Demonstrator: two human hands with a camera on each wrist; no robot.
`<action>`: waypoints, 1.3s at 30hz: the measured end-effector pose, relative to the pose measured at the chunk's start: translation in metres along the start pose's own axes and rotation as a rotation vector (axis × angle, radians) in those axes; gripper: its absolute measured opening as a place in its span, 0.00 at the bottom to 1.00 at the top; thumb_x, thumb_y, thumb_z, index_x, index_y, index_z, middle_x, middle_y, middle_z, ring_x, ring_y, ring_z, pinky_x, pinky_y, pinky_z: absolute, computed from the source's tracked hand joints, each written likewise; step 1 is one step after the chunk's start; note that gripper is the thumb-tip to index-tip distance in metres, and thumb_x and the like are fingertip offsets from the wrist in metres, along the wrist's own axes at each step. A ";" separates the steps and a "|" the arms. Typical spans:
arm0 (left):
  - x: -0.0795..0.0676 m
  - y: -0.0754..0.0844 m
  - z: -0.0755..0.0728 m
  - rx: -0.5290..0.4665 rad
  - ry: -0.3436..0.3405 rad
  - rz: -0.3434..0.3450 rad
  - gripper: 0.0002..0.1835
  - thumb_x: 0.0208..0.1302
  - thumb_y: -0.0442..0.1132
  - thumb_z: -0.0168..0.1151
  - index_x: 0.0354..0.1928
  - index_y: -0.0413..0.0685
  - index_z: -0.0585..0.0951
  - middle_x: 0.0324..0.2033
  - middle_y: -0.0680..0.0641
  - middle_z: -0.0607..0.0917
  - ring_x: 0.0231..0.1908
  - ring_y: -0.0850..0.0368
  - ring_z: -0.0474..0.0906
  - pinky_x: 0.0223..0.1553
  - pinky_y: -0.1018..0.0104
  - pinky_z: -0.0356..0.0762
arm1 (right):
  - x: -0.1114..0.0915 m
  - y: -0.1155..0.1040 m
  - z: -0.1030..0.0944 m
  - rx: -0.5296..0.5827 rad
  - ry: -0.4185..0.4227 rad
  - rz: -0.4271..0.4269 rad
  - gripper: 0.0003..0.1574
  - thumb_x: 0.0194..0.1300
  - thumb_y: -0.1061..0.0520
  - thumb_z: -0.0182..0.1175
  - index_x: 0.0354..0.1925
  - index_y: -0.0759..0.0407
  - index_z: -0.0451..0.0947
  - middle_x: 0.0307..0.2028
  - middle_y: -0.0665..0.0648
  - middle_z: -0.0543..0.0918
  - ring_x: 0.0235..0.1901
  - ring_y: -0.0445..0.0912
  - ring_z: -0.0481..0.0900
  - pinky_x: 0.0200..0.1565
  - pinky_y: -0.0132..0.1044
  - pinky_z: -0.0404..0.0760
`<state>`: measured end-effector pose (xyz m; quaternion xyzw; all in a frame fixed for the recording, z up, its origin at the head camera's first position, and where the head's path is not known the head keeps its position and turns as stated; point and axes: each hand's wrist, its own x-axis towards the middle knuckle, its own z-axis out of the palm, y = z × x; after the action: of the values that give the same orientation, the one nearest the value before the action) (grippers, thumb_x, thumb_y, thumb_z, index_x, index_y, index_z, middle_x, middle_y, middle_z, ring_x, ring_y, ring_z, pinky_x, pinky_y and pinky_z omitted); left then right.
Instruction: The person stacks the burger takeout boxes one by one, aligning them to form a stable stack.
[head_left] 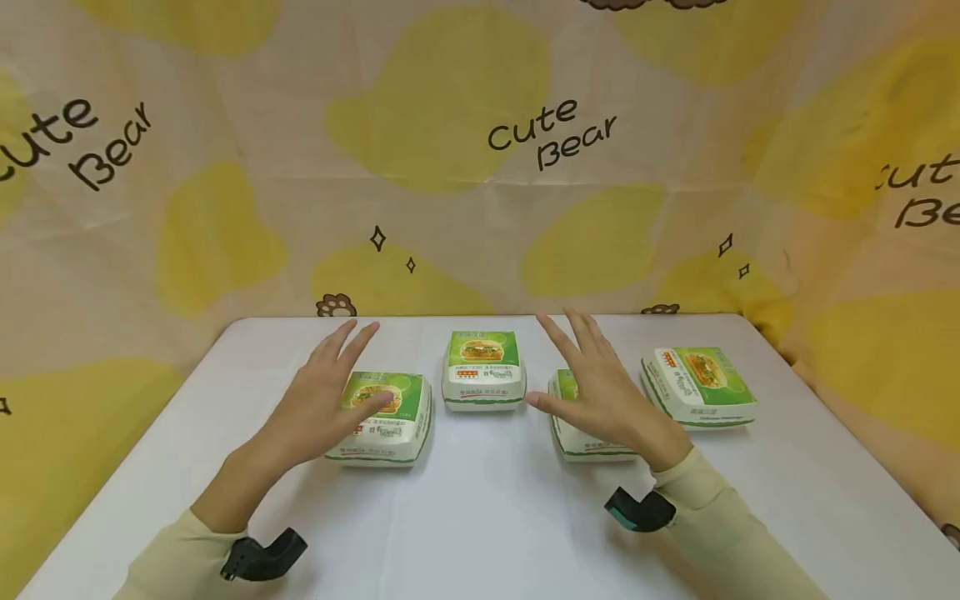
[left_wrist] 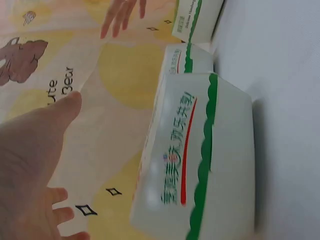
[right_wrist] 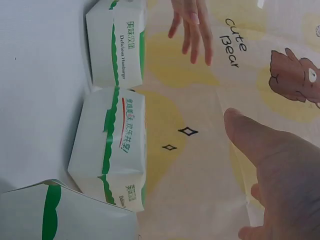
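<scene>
My left hand [head_left: 322, 400], fingers spread, hovers over the left hamburger box [head_left: 390, 454] and hides part of its green lid. In the left wrist view this closed carton [left_wrist: 187, 150] stands below the hand, apart from it. My right hand [head_left: 596, 387] is likewise spread and raised above the near right hamburger box [head_left: 592, 446], covering much of its top. Both hands hold nothing. Between them, farther back, sits the centre hamburger box [head_left: 483, 371]. Another hamburger box [head_left: 705, 387] lies turned at an angle on the far right.
The boxes stand on a white-covered table [head_left: 480, 525]. Behind and beside it hangs a yellow patterned cloth [head_left: 450, 208] with "Cute Bear" lettering. A black wrist camera mount [head_left: 262, 557] is on the left sleeve, and another black mount [head_left: 641, 510] is on the right.
</scene>
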<state>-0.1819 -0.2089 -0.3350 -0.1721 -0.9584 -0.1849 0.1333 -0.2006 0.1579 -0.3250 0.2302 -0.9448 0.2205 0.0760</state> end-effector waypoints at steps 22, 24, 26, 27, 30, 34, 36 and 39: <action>-0.032 -0.073 0.018 -0.552 -0.373 -0.071 0.67 0.52 0.45 0.76 0.81 0.70 0.34 0.80 0.35 0.36 0.72 0.14 0.43 0.67 0.21 0.53 | 0.002 -0.001 0.009 0.135 -0.077 -0.086 0.53 0.64 0.40 0.68 0.79 0.44 0.55 0.80 0.59 0.49 0.79 0.61 0.51 0.68 0.69 0.65; -0.030 -0.074 0.021 -0.564 -0.378 -0.063 0.69 0.50 0.44 0.78 0.81 0.70 0.34 0.80 0.35 0.36 0.74 0.16 0.41 0.69 0.24 0.51 | 0.002 -0.001 0.009 0.135 -0.080 -0.081 0.52 0.64 0.41 0.68 0.79 0.45 0.55 0.81 0.59 0.49 0.79 0.61 0.51 0.68 0.69 0.65; -0.030 -0.076 0.025 -0.574 -0.375 -0.069 0.70 0.49 0.44 0.79 0.80 0.73 0.33 0.80 0.35 0.36 0.74 0.17 0.41 0.70 0.25 0.50 | 0.002 -0.002 0.010 0.138 -0.089 -0.078 0.52 0.65 0.41 0.68 0.79 0.45 0.56 0.81 0.58 0.49 0.79 0.61 0.51 0.69 0.69 0.65; -0.030 -0.076 0.027 -0.576 -0.374 -0.072 0.71 0.48 0.44 0.79 0.80 0.74 0.33 0.81 0.35 0.36 0.75 0.18 0.40 0.69 0.24 0.48 | 0.003 -0.002 0.010 0.139 -0.095 -0.072 0.52 0.65 0.40 0.68 0.79 0.45 0.55 0.81 0.58 0.48 0.79 0.60 0.50 0.69 0.68 0.65; -0.029 -0.075 0.031 -0.590 -0.375 -0.082 0.72 0.47 0.44 0.80 0.80 0.75 0.33 0.81 0.37 0.36 0.76 0.20 0.38 0.69 0.21 0.44 | 0.003 -0.002 0.011 0.137 -0.114 -0.061 0.51 0.65 0.40 0.67 0.79 0.45 0.55 0.81 0.58 0.48 0.79 0.60 0.50 0.69 0.69 0.65; -0.028 -0.073 0.033 -0.588 -0.364 -0.075 0.73 0.47 0.45 0.81 0.80 0.75 0.32 0.81 0.37 0.38 0.77 0.24 0.38 0.70 0.22 0.44 | 0.003 -0.002 0.011 0.126 -0.137 -0.046 0.52 0.66 0.39 0.67 0.79 0.45 0.55 0.81 0.58 0.47 0.79 0.61 0.50 0.69 0.69 0.64; -0.026 -0.072 0.034 -0.590 -0.350 -0.060 0.73 0.46 0.44 0.81 0.80 0.75 0.32 0.81 0.36 0.39 0.77 0.24 0.40 0.70 0.23 0.46 | 0.004 -0.002 0.011 0.124 -0.144 -0.043 0.52 0.66 0.40 0.67 0.79 0.45 0.55 0.81 0.58 0.47 0.79 0.61 0.49 0.69 0.69 0.64; -0.023 -0.071 0.036 -0.612 -0.347 -0.063 0.74 0.45 0.44 0.81 0.80 0.75 0.32 0.81 0.37 0.39 0.76 0.24 0.44 0.70 0.23 0.48 | 0.004 -0.001 0.011 0.122 -0.144 -0.039 0.52 0.65 0.40 0.67 0.79 0.45 0.55 0.81 0.58 0.47 0.79 0.61 0.49 0.69 0.70 0.64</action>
<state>-0.1951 -0.2629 -0.3963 -0.2034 -0.8718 -0.4354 -0.0952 -0.2035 0.1501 -0.3337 0.2680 -0.9280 0.2589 -0.0018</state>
